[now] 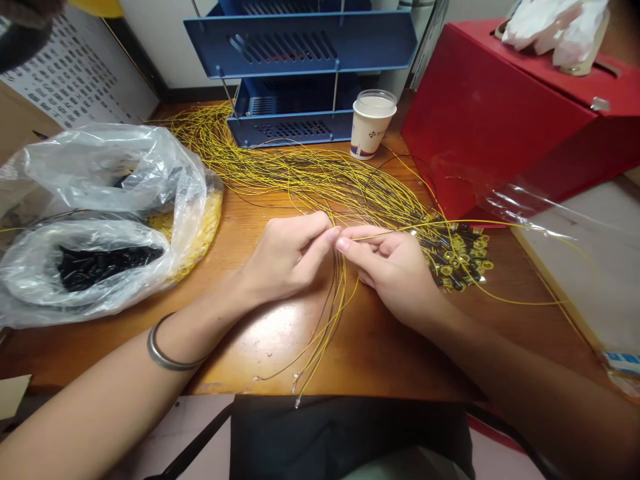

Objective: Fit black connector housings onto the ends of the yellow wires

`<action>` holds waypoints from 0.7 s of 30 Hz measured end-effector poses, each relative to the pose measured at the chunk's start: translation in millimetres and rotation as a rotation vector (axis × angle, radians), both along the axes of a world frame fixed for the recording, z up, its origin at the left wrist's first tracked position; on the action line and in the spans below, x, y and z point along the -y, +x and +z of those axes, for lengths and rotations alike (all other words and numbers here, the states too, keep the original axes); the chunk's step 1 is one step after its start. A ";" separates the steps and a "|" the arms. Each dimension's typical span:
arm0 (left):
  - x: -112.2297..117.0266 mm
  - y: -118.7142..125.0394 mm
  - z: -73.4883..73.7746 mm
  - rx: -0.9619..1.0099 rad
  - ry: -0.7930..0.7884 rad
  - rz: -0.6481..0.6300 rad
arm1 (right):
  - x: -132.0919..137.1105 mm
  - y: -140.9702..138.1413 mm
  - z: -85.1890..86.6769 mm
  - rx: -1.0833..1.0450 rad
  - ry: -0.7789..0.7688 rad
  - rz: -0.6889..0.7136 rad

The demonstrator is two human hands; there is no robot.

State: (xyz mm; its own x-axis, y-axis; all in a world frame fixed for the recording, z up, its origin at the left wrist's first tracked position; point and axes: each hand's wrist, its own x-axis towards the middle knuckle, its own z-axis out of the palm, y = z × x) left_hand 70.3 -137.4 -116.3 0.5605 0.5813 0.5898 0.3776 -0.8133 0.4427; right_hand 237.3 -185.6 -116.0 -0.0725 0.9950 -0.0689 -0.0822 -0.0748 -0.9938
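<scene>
Thin yellow and black wires [327, 327] hang from between my two hands, their small clear-tipped ends lying at the table's front edge. My left hand [295, 257] is closed, thumb and forefinger pinching the wires. Fingertip to fingertip with it, my right hand [393, 263] is closed too, in a pinch on a yellow wire [470, 221] that loops off to the right. Just behind both hands lies a long bundle of yellow and black wires [310, 170]. Its right end carries several black pieces with yellow ring ends [457, 257], partly hidden by my right hand.
On the left, an open clear plastic bag [105, 293] holds black parts and yellow wire. Blue stacked trays [300, 47] and a paper cup [371, 127] stand at the back. A red box [450, 120] with white tissue-like material on top fills the right back of the wooden table [400, 353].
</scene>
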 end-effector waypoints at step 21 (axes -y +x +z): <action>1.6 1.3 1.2 0.130 -0.072 0.029 | 1.8 -2.0 -0.1 -0.015 0.024 -0.012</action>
State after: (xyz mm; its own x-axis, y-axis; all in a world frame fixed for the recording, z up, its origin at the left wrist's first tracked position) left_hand 71.6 -139.0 -115.2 0.4646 0.6397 0.6123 0.3359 -0.7671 0.5466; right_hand 235.3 -187.5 -116.2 -0.0615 0.9972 -0.0435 -0.0978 -0.0494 -0.9940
